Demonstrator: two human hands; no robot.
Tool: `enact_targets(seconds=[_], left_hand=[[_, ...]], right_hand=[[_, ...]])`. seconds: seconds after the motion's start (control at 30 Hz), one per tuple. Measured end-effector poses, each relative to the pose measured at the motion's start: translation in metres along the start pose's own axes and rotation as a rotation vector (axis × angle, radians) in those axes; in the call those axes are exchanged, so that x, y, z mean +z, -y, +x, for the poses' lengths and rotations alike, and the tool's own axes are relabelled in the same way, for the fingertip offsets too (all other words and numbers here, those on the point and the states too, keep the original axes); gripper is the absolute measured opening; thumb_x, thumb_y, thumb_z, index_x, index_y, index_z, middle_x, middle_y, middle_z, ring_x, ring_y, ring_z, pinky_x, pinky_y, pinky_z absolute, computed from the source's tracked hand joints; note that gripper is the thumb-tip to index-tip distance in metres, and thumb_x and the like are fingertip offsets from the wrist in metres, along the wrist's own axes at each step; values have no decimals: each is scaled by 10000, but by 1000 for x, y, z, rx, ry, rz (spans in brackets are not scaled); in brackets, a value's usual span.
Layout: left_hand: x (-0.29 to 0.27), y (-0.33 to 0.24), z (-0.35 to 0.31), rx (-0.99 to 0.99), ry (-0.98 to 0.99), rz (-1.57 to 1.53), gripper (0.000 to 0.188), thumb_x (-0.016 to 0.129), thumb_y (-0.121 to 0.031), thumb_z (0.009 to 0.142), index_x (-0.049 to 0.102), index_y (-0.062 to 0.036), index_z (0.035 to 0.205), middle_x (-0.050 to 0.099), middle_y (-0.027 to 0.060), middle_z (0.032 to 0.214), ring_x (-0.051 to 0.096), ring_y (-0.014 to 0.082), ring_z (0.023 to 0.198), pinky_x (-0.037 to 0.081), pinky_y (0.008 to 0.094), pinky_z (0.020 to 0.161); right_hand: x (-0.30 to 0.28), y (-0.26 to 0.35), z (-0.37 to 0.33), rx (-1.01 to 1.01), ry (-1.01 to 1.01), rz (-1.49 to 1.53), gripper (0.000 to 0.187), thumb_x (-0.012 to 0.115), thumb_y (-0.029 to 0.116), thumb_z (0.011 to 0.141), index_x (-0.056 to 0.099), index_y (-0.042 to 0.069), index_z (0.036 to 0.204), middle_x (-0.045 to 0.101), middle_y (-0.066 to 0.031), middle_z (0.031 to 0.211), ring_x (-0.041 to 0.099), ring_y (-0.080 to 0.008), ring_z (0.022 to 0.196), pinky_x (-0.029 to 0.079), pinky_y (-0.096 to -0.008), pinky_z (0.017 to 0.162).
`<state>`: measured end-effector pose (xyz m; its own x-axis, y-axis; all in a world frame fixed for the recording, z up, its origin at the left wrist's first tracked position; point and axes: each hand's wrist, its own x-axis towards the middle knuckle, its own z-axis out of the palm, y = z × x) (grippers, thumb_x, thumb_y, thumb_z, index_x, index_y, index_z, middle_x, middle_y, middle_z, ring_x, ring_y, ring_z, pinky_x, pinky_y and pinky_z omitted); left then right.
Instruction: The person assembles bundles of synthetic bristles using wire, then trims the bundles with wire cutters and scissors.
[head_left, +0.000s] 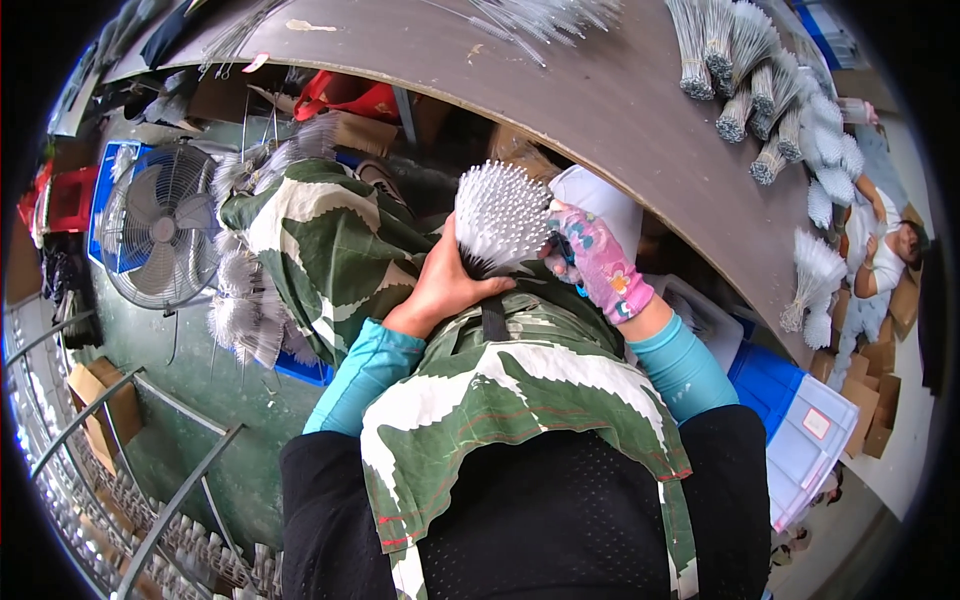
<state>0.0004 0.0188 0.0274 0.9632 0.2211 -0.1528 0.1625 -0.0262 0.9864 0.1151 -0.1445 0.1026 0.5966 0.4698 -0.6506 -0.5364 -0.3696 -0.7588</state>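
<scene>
Nearest the camera, a green-and-white leaf-patterned cloth [520, 390] is draped over the lap, soft and creased, above a black mesh garment.

Left hand [447, 285]: bare, extended from a turquoise sleeve, palm turned inward. It is wrapped around the dark gathered base of a bundle of thin white rods [500, 215], fingers curled under it in a firm grasp.

Bundle of thin white rods: a dense round cluster, the tips seen end-on as a bristly, dotted dome, held upright between the two hands, above the lap and just below the table edge.

Right hand [592, 262]: covered by a pink floral fabric glove, wrist bent, pressed against the right side of the bundle. A small blue object is partly seen at the fingers; whether it is gripped cannot be told.

Farther off, a brown curved table [620, 100] with a smooth, scuffed surface carries tied sheaves of grey-white rods [760, 90], fanned at their ends.

At left, a round metal floor fan [160, 225] stands on a green floor.

At far right, another person is seen among cardboard boxes.
</scene>
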Motion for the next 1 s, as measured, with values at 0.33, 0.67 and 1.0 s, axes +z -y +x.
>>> enact_targets(seconds=[0.33, 0.67, 1.0], left_hand=[[-4, 9, 6, 319, 58, 176, 585, 824, -133, 652, 575, -19, 1169, 602, 96, 1186, 559, 192, 1103, 417, 333, 972], [3, 17, 5, 386, 76, 316, 417, 739, -130, 748, 613, -38, 1135, 634, 99, 1144, 594, 220, 1077, 447, 332, 939], [2, 43, 5, 327, 37, 284, 369, 705, -105, 757, 627, -40, 1111, 640, 127, 1120, 598, 250, 1074, 454, 336, 924]], right_hand=[[22, 11, -23, -161, 61, 0, 208, 505, 243, 941, 575, 48, 956, 584, -17, 709, 499, -63, 547, 393, -189, 483], [9, 5, -26, -136, 96, -84, 256, 537, 257, 926, 576, 34, 1046, 595, 0, 814, 546, -62, 684, 412, -193, 528], [-4, 15, -34, -68, 99, -141, 286, 526, 284, 951, 590, 35, 1076, 623, -17, 823, 504, -54, 582, 384, -176, 498]])
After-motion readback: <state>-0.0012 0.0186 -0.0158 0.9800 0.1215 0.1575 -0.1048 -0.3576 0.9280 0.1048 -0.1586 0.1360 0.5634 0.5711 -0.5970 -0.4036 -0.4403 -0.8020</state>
